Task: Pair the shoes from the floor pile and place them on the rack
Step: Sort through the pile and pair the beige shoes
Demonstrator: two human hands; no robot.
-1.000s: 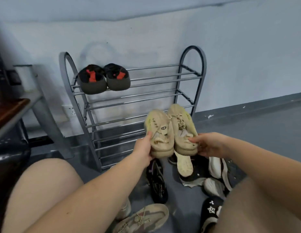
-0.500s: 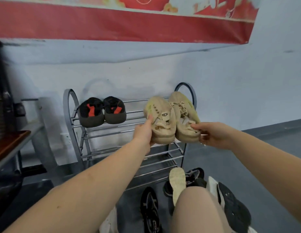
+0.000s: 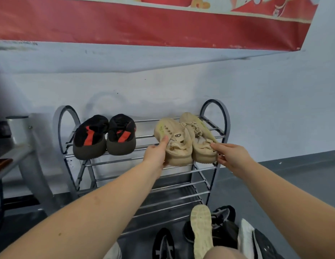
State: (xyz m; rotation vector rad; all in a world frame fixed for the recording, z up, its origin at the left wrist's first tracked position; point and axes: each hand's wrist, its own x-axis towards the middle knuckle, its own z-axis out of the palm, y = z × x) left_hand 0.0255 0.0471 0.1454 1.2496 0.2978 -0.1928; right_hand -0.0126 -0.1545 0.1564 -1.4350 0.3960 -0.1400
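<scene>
Two beige knit sneakers sit side by side at the right end of the metal rack's [image 3: 215,109] top shelf, heels toward me. My left hand [image 3: 157,153] grips the heel of the left beige sneaker [image 3: 174,141], thumb on top. My right hand [image 3: 232,156] holds the heel of the right beige sneaker [image 3: 197,135] with curled fingers. A black pair with orange stripes [image 3: 105,135] rests at the left end of the same shelf.
The lower rack shelves [image 3: 174,186] hold nothing. On the floor in front lies the pile: a black sneaker [image 3: 164,243], an upturned cream sole [image 3: 201,227], black and white shoes [image 3: 243,234]. My knee [image 3: 224,253] is at the bottom edge. A table edge [image 3: 6,161] stands left.
Both hands carried the beige pair up from over the floor pile to the top shelf's right end. The view tilted upward, showing the red banner.
</scene>
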